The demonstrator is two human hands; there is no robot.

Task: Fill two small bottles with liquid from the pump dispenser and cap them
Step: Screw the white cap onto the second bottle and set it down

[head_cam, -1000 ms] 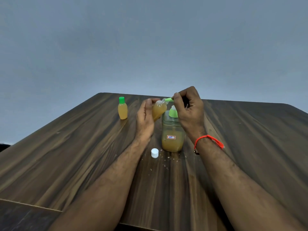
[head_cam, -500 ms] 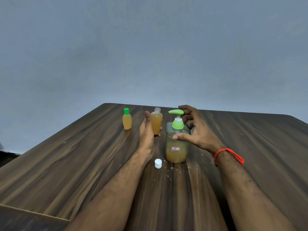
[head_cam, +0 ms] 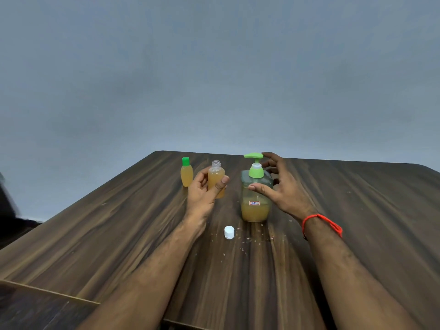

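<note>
My left hand [head_cam: 204, 190] grips a small uncapped bottle [head_cam: 216, 177] full of amber liquid and holds it upright just above the table. To its right stands the pump dispenser [head_cam: 255, 198] with a green pump head, about half full of the same liquid. My right hand [head_cam: 279, 184] hovers around the dispenser's right side, fingers spread, thumb in front of the body; contact is unclear. A second small bottle [head_cam: 187, 173] with a green cap stands at the far left. A white cap [head_cam: 229, 232] lies on the table in front of the dispenser.
The dark wooden table [head_cam: 119, 234] stretches wide on both sides, its far edge just behind the bottles. Small pale specks dot the wood near the white cap. A plain grey wall rises behind.
My left hand brought the bottle away from the pump spout and turned it upright, to the left. My right hand left the pump head and opened beside the dispenser.
</note>
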